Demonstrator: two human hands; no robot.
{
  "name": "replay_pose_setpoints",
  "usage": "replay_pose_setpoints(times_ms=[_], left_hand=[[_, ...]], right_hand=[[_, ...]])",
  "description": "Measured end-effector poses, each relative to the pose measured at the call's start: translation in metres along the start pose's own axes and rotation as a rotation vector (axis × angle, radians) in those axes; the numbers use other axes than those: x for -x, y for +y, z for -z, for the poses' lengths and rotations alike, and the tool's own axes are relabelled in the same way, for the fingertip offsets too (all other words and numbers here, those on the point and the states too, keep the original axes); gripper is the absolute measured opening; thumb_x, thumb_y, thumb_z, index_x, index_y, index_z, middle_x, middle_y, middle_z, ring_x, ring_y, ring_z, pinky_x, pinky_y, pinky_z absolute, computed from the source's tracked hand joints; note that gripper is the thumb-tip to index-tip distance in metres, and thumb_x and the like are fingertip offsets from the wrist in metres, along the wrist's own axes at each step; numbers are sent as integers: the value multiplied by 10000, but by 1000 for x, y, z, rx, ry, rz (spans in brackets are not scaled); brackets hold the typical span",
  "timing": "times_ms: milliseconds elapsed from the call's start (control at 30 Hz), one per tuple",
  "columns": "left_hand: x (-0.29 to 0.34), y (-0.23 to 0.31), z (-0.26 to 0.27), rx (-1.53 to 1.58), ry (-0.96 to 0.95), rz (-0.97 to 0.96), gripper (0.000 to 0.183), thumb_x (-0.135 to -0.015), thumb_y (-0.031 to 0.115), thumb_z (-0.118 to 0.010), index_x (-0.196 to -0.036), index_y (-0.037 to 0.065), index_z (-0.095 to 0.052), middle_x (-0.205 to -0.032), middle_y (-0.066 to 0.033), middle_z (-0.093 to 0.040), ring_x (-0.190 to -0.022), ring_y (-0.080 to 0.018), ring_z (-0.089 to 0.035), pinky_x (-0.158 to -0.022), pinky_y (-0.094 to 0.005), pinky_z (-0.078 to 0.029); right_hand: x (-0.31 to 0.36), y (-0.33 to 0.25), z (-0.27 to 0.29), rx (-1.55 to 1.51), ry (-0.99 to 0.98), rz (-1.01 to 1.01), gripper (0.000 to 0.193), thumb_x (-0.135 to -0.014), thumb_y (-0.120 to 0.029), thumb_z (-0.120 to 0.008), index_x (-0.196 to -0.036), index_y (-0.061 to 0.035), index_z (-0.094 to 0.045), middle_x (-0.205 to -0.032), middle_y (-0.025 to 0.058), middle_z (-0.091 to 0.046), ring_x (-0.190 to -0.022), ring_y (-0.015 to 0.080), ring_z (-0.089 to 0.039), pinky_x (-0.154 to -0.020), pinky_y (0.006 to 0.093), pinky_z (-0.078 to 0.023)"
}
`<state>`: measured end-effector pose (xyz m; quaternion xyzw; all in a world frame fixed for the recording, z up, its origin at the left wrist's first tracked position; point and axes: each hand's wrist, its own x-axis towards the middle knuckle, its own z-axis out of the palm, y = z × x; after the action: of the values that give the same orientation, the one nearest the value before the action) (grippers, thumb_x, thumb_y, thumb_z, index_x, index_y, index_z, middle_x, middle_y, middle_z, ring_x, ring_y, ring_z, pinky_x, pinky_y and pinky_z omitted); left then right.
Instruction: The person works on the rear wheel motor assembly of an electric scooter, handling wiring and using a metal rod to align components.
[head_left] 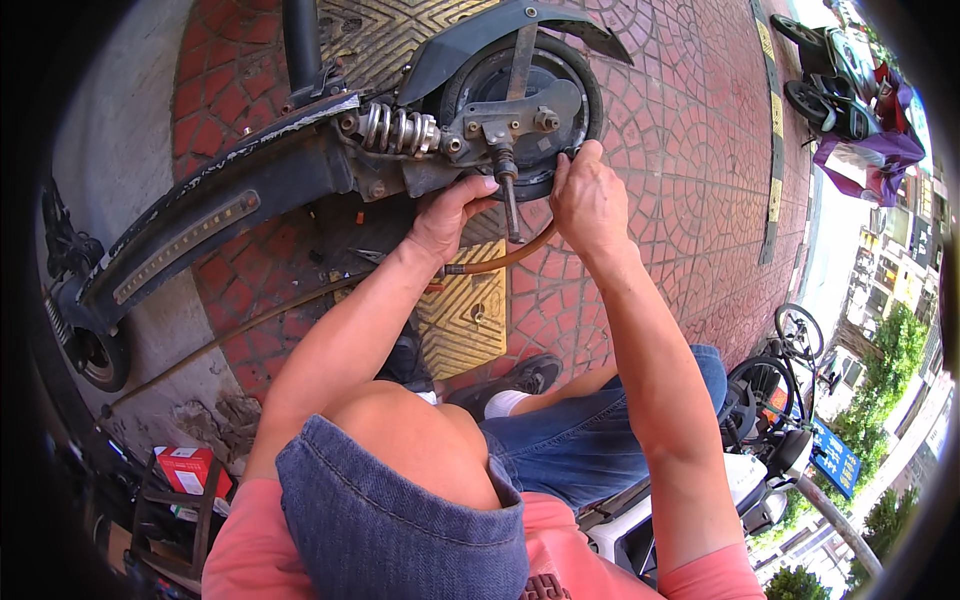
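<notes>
An electric scooter's rear wheel [590, 85], with a black tyre, sits below a dark fender [470, 45]. My left hand [450, 215] is closed around the wheel's lower left edge, thumb up and the other fingers mostly hidden. At the tyre's lower right, my right hand [590, 200] is closed in a pinch; what lies between its fingertips is hidden. An orange hose [510, 258] curves up to beside this hand, where its end is lost from sight. Between my hands a metal rod [511, 205] sticks down from the axle plate [500, 118]. A coil spring [395, 130] joins the frame.
The scooter's long deck [220, 210] stretches left to its front wheel [105, 360]. Small tools [370, 255] lie on the red paving [680, 180] below it. A red box [190, 470] sits at lower left. Parked two-wheelers [780, 390] stand to the right.
</notes>
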<state>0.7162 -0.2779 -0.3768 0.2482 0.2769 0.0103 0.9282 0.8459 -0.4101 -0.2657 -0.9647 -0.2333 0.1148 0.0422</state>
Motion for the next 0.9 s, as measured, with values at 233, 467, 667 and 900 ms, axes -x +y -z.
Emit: replay_pose_setpoints(times_ms=[233,467,667,900], left_hand=[[-2,-6,3,43,19,-25,217,-983,210,-692,-1128,49,-709,-1112,-51,-725,-1046,-184,-685,-989,-394,-554],[-2,-10,4,61,27,-23,227,-995,228,-697,-1142,55,-706,-1137,-54,-724,-1109,-204,-681,-1030,-415,-540],[2,-1,-5,57,1,-9,233,-997,219,-698,-1168,61,-702,-1120,-38,-722,-1053,-179,-681,-983,-383,-545],[10,7,-14,29,-5,-43,237,-991,188,-705,-1217,117,-699,-1128,17,-714,-1034,-114,-664,-914,-310,-534]], right_hand=[[0,-5,7,-22,-87,-37,267,-1047,-213,-567,-1011,29,-458,-733,286,-691,-695,492,-697,-644,549,-573],[-1,-4,7,2,-99,-31,245,-1044,-199,-559,-1018,19,-451,-724,279,-691,-682,488,-694,-637,547,-568],[-3,1,6,-7,-95,-16,243,-1038,-212,-563,-1038,6,-456,-711,265,-697,-688,473,-710,-644,546,-577],[-4,8,11,-20,-117,11,267,-1049,-234,-566,-1015,4,-449,-695,284,-679,-667,500,-692,-624,562,-570]])
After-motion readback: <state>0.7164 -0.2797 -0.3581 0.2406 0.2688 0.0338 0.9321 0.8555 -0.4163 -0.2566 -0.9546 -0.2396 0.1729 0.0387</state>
